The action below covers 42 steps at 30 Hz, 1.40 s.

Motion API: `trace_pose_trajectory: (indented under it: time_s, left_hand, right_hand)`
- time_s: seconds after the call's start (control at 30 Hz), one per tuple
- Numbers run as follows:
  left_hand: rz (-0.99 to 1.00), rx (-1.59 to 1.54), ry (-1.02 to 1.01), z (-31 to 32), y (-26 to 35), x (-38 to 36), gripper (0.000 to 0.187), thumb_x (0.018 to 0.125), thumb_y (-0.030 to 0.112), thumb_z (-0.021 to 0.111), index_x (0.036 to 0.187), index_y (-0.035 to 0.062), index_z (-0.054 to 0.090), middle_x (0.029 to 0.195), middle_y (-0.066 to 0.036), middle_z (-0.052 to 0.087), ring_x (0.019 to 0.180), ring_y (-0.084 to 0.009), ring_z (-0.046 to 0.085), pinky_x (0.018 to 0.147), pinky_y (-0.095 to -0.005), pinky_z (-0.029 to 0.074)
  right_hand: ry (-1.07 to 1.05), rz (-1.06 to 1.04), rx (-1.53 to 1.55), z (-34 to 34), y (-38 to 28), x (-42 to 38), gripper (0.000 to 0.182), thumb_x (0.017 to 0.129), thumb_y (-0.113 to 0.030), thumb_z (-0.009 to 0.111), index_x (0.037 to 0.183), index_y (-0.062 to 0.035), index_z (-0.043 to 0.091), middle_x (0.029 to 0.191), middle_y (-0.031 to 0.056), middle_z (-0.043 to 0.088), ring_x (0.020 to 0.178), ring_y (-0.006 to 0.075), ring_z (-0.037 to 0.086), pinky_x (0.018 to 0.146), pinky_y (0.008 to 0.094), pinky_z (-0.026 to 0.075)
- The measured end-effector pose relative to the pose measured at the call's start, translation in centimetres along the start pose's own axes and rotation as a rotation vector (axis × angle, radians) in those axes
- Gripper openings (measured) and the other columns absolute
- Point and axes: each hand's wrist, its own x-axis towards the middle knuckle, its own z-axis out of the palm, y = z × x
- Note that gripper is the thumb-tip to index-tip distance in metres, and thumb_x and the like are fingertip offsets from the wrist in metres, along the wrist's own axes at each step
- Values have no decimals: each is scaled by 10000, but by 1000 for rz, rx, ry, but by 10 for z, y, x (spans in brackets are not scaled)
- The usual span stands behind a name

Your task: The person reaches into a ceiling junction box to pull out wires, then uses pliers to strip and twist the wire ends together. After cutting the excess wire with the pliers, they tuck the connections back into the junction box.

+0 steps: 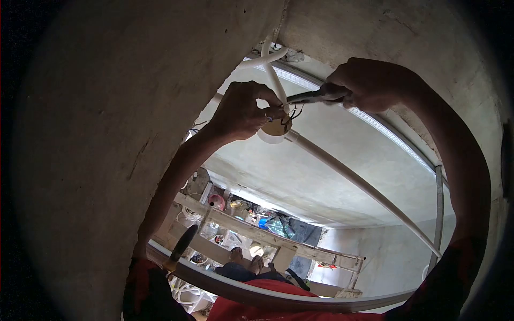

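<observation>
My left hand (243,111) is raised to a round white junction box (272,137), with thumb and fingertips pinched on wires at its mouth. Dark wire ends (293,115) stick out of the box beside those fingertips. My right hand (369,85) is wrapped round the handles of pliers (309,97). Their jaws reach left to the wires by my left fingertips; whether they grip a wire is too small to tell. White conduit pipes, one above (276,83) and one running down to the right (356,179), meet at the box.
A metal channel (396,134) curves along the edge behind my right hand. Rough wall (96,134) fills the left side. Far below, my feet (251,259) stand on planks beside a wooden beam (273,234), with clutter and a pink basin (216,201) on the floor. A dark-handled tool (183,243) shows at lower left.
</observation>
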Motion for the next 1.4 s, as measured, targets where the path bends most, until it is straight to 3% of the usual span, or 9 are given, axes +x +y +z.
trace_pose_trajectory:
  time_s: [0.17,0.3,0.73,0.9,1.03,1.1,1.17,1.3,1.4]
  left_hand:
    - [58,-64,52,4,-4,3,191,825,222,832,909,53,803,914,-141,764,770,-257,720,734,-395,559]
    - [-18,-73,33,0,1,3,200,820,227,834,913,53,803,912,-143,764,770,-256,718,732,-390,555]
    - [-23,-14,7,1,-2,3,249,851,291,836,908,55,782,906,-104,769,837,-237,737,793,-379,564]
    - [-10,8,14,1,0,1,260,855,296,831,898,47,769,901,-101,764,837,-235,737,789,-378,568]
    - [30,-38,25,0,1,1,231,861,259,819,880,39,750,867,-98,745,839,-231,734,795,-384,568]
    - [132,5,55,2,-2,2,215,863,239,814,873,36,743,857,-100,738,813,-233,730,765,-377,569]
    - [250,50,78,3,-5,5,200,864,219,809,866,33,736,847,-101,731,787,-236,726,736,-371,569]
    - [346,94,149,8,-9,9,192,866,211,814,865,37,733,855,-97,737,731,-227,721,622,-341,548]
    - [120,-46,20,9,-10,6,182,895,222,801,884,49,748,887,-81,756,750,-190,725,639,-348,554]
  right_hand:
    - [734,-157,-579,33,7,-4,339,919,-147,710,1233,-62,617,1162,129,631,992,264,709,878,431,594]
    - [1164,-336,-848,48,23,19,320,937,-246,697,1179,-60,599,1097,77,609,1092,244,643,880,421,586]
    - [1227,-247,-800,57,14,25,408,814,-426,758,1039,-107,642,975,32,564,916,189,561,835,383,460]
    - [1385,-451,-947,30,8,25,347,833,-460,728,944,-140,655,902,15,525,896,205,561,790,424,495]
    - [1034,-245,-780,35,4,7,304,924,-419,693,990,-123,682,845,33,571,893,219,624,808,453,537]
    - [105,-104,-110,16,-4,-7,301,1001,-382,647,1005,-82,674,743,56,598,750,200,672,698,415,578]
    - [-272,38,490,11,6,-7,314,1033,-367,611,972,-61,649,711,75,642,543,169,643,429,338,493]
    - [-163,27,278,9,8,7,250,996,-302,662,1047,-61,706,762,72,707,684,204,701,631,396,562]
    - [36,-14,19,17,-1,-2,227,962,-266,711,1092,-81,735,813,73,744,799,231,727,779,430,561]
